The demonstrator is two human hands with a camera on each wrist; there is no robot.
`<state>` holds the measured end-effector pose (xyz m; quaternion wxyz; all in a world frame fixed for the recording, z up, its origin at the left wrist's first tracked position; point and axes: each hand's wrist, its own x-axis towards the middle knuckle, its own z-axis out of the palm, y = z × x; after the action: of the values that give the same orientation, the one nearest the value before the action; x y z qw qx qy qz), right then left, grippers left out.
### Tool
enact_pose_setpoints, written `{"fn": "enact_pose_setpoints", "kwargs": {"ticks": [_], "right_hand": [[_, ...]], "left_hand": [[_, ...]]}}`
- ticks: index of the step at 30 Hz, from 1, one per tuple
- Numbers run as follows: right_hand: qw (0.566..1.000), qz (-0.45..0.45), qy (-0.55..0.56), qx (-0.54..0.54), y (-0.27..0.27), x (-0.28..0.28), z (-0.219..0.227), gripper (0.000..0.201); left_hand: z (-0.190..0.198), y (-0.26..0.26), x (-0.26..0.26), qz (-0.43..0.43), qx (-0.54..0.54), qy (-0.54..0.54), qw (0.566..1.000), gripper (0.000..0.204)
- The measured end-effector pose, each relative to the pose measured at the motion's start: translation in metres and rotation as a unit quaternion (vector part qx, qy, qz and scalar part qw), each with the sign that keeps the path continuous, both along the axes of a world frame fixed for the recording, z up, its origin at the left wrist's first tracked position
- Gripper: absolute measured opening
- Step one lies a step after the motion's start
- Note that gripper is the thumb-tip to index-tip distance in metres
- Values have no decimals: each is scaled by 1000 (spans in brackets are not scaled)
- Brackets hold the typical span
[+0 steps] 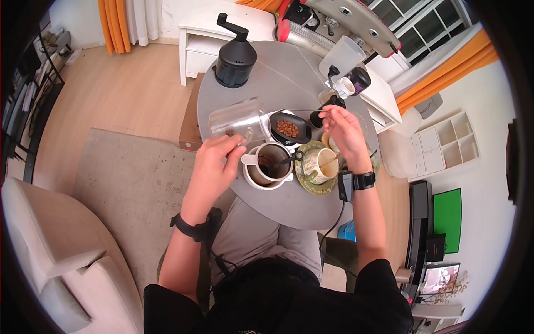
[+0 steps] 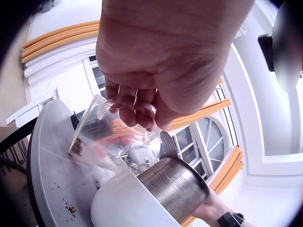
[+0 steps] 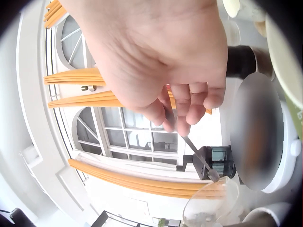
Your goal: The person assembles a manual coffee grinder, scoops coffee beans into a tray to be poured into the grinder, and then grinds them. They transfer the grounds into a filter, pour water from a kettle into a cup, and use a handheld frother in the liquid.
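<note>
So the person is sitting at a small round grey table [image 1: 289, 72], both hands up over the near edge. The left hand [image 1: 214, 164] has its fingers curled around a clear glass jar [image 1: 236, 119], tipped on its side with the mouth pointing away to the left; a few brown bits sit inside it. From the left wrist view you can see the fingers pinching the jar's base end right above a white mug [image 1: 267, 167] with a metal mesh filter [image 2: 177, 187] sitting in it. That mug is at the near edge of the table, just beside a green-rimmed saucer [image 1: 308, 186] carrying a cream cup [image 1: 325, 164].

The right hand [image 1: 345, 136] hovers over the saucer and cup, fingers pinched together on a thin metal spoon [image 3: 196, 158]; in the right wrist view its handle runs out from between the fingertips.

Between the two hands, a bit further in, there's a black dish of brown coffee beans [image 1: 288, 128]. At the far left edge stands a black hand grinder [image 1: 235, 55] with its crank up. At the far right edge there's a frosted plastic container [image 1: 342, 55] and a little dark jar [image 1: 360, 79].
</note>
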<state>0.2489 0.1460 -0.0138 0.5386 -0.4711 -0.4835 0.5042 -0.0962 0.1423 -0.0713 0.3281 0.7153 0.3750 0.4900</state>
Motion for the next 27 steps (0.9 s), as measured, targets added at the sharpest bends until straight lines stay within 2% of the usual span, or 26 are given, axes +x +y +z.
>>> {"fn": "enact_pose_setpoints", "kwargs": {"ticks": [3,8,11,21,27], "right_hand": [[999,44,8,0,10,-24,-5,24],[982,127,-134,-41,30,-67,-11,24],[978,137,-129,-87,39,-85,-14,24],[962,186,-186,-72,46,-86,-24,23],[966,182,-153,-104,43,-88,-19,25]], "left_hand": [[-1,0,0,0,1,-3,1000,16],[-1,1,-1,-5,-3,2,1000,16],[0,1,-2,-6,1,6,1000,16],[-1,1,-2,-7,-9,5,1000,16],[-1,1,-1,-10,-2,7,1000,15]]}}
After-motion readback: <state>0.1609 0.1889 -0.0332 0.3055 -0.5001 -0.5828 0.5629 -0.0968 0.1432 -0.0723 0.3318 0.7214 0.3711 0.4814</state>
